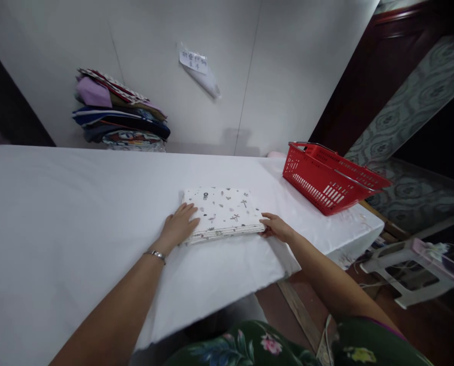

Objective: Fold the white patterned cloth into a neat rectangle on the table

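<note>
A folded white cloth with small dark prints (223,211) lies on the white-covered table (78,203). My left hand (179,223) rests flat on the cloth's near left corner, fingers stretched out. At the cloth's near right corner, my right hand (276,227) touches the edge with its fingers curled against the folded layers. A thin bracelet sits on my left wrist.
A red plastic basket (326,178) stands on the table's right end. A stack of folded colourful fabrics (120,114) sits against the back wall at the left. A paper note (194,62) hangs on the wall. A white stool (410,269) stands on the floor at the right.
</note>
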{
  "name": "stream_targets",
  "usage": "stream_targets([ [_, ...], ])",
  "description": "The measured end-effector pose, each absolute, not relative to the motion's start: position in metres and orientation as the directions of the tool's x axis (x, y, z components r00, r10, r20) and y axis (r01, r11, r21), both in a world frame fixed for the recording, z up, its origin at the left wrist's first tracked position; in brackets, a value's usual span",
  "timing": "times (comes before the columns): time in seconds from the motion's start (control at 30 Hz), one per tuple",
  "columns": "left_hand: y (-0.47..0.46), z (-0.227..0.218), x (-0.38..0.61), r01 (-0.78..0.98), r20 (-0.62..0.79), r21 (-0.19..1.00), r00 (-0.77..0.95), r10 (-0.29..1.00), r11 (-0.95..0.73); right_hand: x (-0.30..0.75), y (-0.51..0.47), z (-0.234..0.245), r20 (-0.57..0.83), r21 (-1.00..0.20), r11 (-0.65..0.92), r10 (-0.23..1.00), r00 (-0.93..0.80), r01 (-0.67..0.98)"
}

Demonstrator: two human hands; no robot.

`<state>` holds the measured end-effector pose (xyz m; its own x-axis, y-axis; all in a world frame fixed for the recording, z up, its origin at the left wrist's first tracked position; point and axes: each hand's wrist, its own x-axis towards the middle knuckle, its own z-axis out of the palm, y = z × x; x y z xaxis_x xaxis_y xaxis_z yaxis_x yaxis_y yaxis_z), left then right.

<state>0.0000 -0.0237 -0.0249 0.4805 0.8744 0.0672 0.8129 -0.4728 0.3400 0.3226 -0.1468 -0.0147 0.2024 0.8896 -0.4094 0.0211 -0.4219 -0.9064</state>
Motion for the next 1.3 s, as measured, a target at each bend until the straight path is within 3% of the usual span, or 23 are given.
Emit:
stream_targets([
  [0.13, -0.023, -0.027, -0.002, 0.804, 0.077, 0.361, 0.478, 0.875, -0.471, 0.325, -0.146, -0.02, -0.405, -0.894, -0.433, 0.891, 0.204, 0.114],
  [0.2, -0.024, -0.027, -0.003, 0.804, 0.074, 0.369, 0.475, 0.877, -0.466, 0.327, -0.142, -0.019, -0.352, -0.841, -0.42, 0.904, 0.243, 0.342],
  [0.3, -0.026, -0.026, -0.003, 0.804, 0.08, 0.368, 0.472, 0.878, -0.466, 0.325, -0.129, -0.012, -0.163, -0.678, -0.33, 0.939, 0.304, 0.657],
  [0.4, -0.03, -0.022, -0.002, 0.812, 0.06, 0.364, 0.468, 0.882, -0.456, 0.31, -0.109, 0.0, 0.046, -0.604, -0.183, 0.964, 0.264, 0.775],
  [0.5, -0.031, -0.018, -0.002, 0.823, 0.027, 0.364, 0.458, 0.888, -0.436, 0.29, -0.089, 0.006, 0.217, -0.452, -0.005, 0.969, 0.115, 0.892],
  [0.6, -0.031, -0.019, -0.002, 0.825, 0.016, 0.372, 0.452, 0.892, -0.425, 0.278, -0.079, 0.0, 0.087, -0.316, -0.016, 0.995, 0.045, 0.949],
  [0.73, -0.029, -0.025, -0.002, 0.824, 0.026, 0.384, 0.441, 0.897, -0.416, 0.277, -0.077, -0.016, -0.135, -0.188, -0.112, 0.987, 0.087, 0.976],
  [1.03, -0.022, 0.004, 0.009, 0.862, -0.065, 0.36, 0.405, 0.912, -0.357, 0.27, -0.064, -0.002, -0.122, -0.146, -0.073, 0.991, 0.055, 0.987],
  [1.2, 0.007, 0.009, 0.038, 0.836, 0.127, 0.295, 0.447, 0.886, -0.464, 0.249, -0.028, 0.001, 0.011, -0.142, 0.015, 1.0, -0.014, 0.99],
  [1.3, 0.025, -0.01, 0.037, 0.877, 0.03, 0.319, 0.371, 0.928, -0.36, 0.245, -0.017, -0.012, -0.023, -0.15, -0.005, 1.0, 0.002, 0.989],
])
